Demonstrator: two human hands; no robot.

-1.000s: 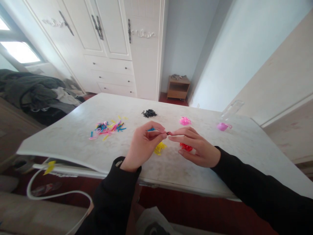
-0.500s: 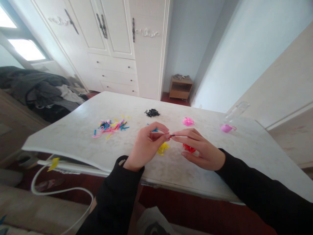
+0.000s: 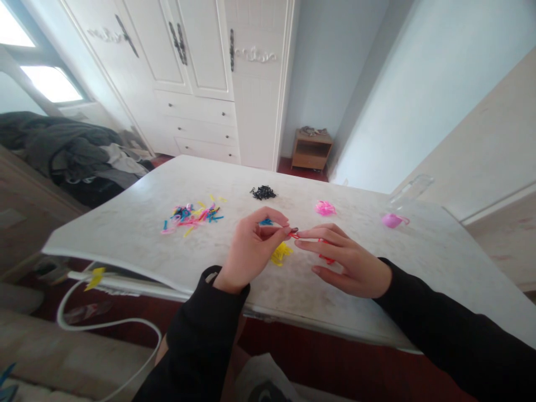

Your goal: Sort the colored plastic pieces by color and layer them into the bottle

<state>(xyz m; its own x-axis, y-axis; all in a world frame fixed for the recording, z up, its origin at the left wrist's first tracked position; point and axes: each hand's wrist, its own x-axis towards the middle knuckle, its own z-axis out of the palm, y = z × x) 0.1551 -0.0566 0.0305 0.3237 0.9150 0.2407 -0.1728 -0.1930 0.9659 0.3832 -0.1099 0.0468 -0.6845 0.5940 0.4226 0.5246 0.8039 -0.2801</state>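
Above the table, my left hand (image 3: 251,245) pinches a small red rubber band (image 3: 295,235) between thumb and fingertips. A tiny dark piece shows at the same spot, too small to make out. From the right, my right hand (image 3: 347,257) meets the band with its foremost fingertips, while a lower finger stays apart. Beneath the hands lie a yellow pile of rubber bands (image 3: 281,254), a partly hidden red pile (image 3: 326,258) and a partly hidden blue pile (image 3: 266,221). Farther back are a black pile (image 3: 263,192) and a pink pile (image 3: 325,208).
A mixed-colour heap of bands (image 3: 192,216) spreads over the left of the white table (image 3: 138,223). On the right, a pink object (image 3: 393,221) sits before a clear container (image 3: 412,192). A white cable (image 3: 113,324) loops below the front left edge.
My right fingertips have drawn slightly back from my left ones, and more of the red band shows between them. The view has shifted a little.
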